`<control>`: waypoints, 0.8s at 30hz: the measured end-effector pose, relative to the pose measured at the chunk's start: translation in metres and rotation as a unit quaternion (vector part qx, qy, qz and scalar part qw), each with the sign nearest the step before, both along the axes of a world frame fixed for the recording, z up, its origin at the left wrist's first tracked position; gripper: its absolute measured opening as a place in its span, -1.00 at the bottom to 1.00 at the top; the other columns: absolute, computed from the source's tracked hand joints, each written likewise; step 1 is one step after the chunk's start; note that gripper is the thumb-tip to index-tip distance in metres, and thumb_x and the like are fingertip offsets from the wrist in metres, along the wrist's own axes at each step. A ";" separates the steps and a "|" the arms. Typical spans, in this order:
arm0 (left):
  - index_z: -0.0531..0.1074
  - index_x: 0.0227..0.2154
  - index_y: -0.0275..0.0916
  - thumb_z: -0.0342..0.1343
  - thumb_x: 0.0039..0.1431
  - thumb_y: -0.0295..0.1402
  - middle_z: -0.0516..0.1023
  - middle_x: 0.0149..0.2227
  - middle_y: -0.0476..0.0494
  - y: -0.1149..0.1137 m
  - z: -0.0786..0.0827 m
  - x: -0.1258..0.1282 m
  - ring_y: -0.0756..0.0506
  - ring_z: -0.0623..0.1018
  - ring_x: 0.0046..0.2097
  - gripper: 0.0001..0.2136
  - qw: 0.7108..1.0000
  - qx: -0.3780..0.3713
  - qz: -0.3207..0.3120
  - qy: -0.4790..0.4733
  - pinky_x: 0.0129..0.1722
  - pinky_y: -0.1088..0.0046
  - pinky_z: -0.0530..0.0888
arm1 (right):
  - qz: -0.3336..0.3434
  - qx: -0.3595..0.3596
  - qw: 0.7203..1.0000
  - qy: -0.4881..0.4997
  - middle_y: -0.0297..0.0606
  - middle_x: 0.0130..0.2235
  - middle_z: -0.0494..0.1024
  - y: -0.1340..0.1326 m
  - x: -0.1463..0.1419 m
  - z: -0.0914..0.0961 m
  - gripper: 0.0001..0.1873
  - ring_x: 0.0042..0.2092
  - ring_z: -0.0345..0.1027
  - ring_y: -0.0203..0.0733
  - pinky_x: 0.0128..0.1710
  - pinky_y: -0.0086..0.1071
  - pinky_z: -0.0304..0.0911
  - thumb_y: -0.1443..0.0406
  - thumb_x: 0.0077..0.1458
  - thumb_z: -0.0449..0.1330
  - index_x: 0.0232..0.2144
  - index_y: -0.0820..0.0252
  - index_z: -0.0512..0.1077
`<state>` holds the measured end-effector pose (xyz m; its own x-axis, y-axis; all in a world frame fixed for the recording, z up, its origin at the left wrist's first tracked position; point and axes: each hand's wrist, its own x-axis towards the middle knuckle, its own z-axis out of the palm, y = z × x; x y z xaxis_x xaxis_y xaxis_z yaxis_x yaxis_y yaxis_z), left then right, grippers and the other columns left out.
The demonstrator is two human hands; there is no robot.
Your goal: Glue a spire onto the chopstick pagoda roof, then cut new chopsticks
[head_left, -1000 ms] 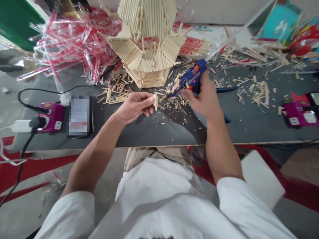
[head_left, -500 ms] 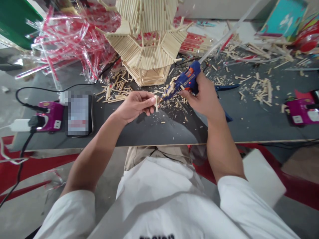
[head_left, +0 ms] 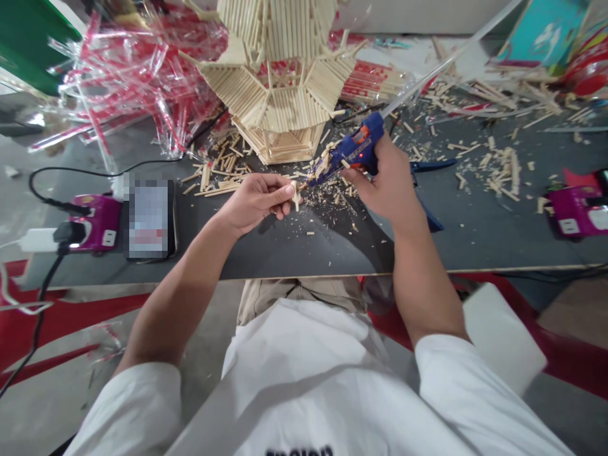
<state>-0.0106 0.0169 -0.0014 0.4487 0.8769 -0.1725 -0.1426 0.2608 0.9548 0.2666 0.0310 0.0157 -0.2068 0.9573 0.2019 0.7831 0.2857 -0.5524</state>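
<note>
The left hand [head_left: 254, 202] pinches a small wooden stick piece [head_left: 296, 195] between thumb and fingers (its exact shape is hard to make out at this size), just beside a blue hot glue gun [head_left: 346, 152], held in the closed right hand [head_left: 384, 174]. Both hands are over a dark tabletop [head_left: 294, 253] strewn with wood shavings [head_left: 327, 206], just in front of a stick-built pagoda model [head_left: 278, 95].

Blue glue gun [head_left: 355, 151] angled down-left, tip just beside small wood stick pc [head_left: 296, 196].
</note>
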 end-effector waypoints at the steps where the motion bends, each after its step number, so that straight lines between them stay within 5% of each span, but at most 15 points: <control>1: 0.61 -0.34 -0.39 0.52 0.02 -0.14 0.59 -0.43 -0.17 0.000 0.000 0.000 0.08 0.52 -0.50 -0.62 1.000 -0.001 0.002 -0.001 -0.57 0.69 0.45 | 0.000 0.000 1.000 0.000 -0.04 0.15 0.48 0.000 0.000 0.000 -0.29 0.22 0.34 0.29 0.24 0.17 0.29 -0.19 0.19 0.18 0.24 0.00 0.30; 16: 0.62 -0.33 -0.37 0.48 0.10 -0.17 0.60 -0.43 -0.18 0.000 -0.003 -0.001 0.08 0.51 -0.50 -0.68 1.000 0.018 -0.014 0.004 -0.56 0.68 0.45 | -0.014 0.010 1.000 0.004 -0.07 0.13 0.48 -0.001 0.000 0.002 -0.37 0.21 0.37 0.22 0.25 0.12 0.31 -0.12 0.26 0.14 0.24 -0.01 0.28; 24: 0.61 -0.33 -0.36 0.49 0.09 -0.17 0.61 -0.41 -0.18 0.001 -0.005 0.000 0.07 0.53 -0.48 -0.68 1.000 0.026 0.008 -0.002 -0.56 0.68 0.46 | 0.033 0.109 0.993 0.037 -0.06 -0.01 0.55 0.008 0.003 -0.014 -0.34 0.01 0.47 0.22 0.08 0.13 0.41 -0.22 0.20 0.14 0.16 0.01 0.33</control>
